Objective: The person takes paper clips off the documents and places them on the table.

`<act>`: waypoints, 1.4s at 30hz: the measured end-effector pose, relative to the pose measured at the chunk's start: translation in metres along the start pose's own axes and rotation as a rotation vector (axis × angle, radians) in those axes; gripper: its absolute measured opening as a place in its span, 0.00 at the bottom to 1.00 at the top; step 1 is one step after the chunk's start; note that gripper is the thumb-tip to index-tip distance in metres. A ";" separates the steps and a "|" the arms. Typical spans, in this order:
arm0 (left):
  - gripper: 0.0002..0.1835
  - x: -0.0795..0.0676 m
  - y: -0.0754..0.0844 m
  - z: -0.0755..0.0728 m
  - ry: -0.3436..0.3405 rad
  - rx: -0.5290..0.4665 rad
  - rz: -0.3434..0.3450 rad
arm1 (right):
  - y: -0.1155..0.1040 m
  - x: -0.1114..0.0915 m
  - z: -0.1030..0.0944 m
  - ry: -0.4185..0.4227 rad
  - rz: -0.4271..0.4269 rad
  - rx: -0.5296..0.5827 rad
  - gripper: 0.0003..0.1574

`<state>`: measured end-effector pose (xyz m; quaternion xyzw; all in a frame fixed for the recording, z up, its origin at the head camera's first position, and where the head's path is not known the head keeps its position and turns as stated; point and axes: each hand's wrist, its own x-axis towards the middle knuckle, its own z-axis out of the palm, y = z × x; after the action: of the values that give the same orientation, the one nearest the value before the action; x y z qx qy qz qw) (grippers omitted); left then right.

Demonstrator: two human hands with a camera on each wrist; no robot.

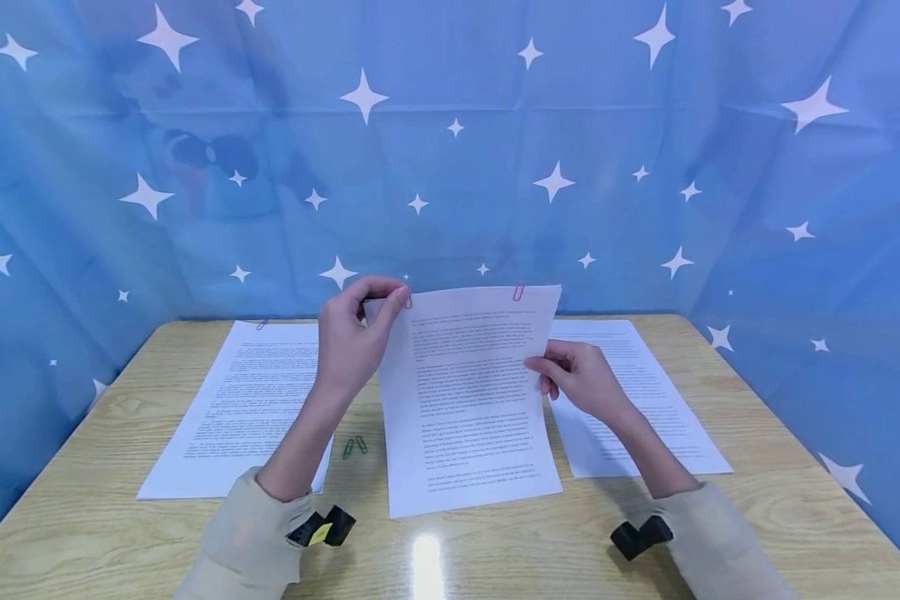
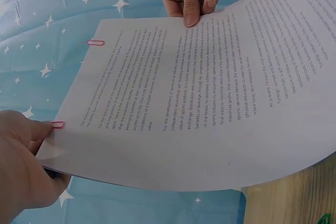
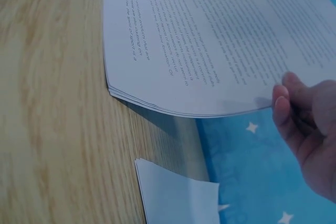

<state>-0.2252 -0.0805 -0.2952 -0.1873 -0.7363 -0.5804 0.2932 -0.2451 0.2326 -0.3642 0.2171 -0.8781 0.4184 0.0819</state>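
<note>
A stack of printed sheets [image 1: 472,400] is held up over the middle of the table, printed side toward me. My left hand [image 1: 356,333] pinches its upper left corner, with a pink paper clip [image 2: 59,125] right at the thumb tip. Another pink paper clip [image 1: 518,292] sits on the top edge near the right corner. My right hand [image 1: 581,375] pinches the right edge between thumb and fingers, some way below the top. In the right wrist view several layered sheet edges show along the stack's side, and the paper bends.
On the left of the wooden table [image 1: 75,517] lies another printed stack [image 1: 247,400] with a dark blue paper clip [image 1: 262,324] on its top edge. A third printed stack [image 1: 637,400] lies on the right. Green paper clips [image 1: 355,447] rest between the left and held stacks. A blue star-patterned curtain [image 1: 450,167] hangs behind.
</note>
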 end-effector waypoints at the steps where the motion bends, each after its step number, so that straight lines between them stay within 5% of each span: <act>1: 0.06 0.000 0.000 0.000 0.003 -0.005 -0.001 | -0.002 0.000 0.000 0.001 -0.001 -0.005 0.06; 8: 0.07 0.001 -0.001 -0.001 0.040 -0.051 0.006 | -0.026 -0.004 -0.003 0.001 -0.022 -0.014 0.05; 19: 0.07 0.003 0.003 -0.007 0.071 -0.141 0.016 | -0.033 -0.006 -0.006 0.000 -0.008 -0.001 0.06; 28: 0.08 0.007 0.010 -0.020 0.104 -0.193 0.026 | -0.016 -0.004 -0.006 0.007 0.001 -0.005 0.06; 42: 0.08 -0.002 -0.002 -0.028 0.032 -0.116 -0.071 | 0.003 0.000 -0.004 0.006 0.007 -0.007 0.07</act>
<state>-0.2187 -0.1077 -0.2934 -0.1687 -0.7027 -0.6351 0.2726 -0.2468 0.2371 -0.3641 0.2124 -0.8802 0.4161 0.0837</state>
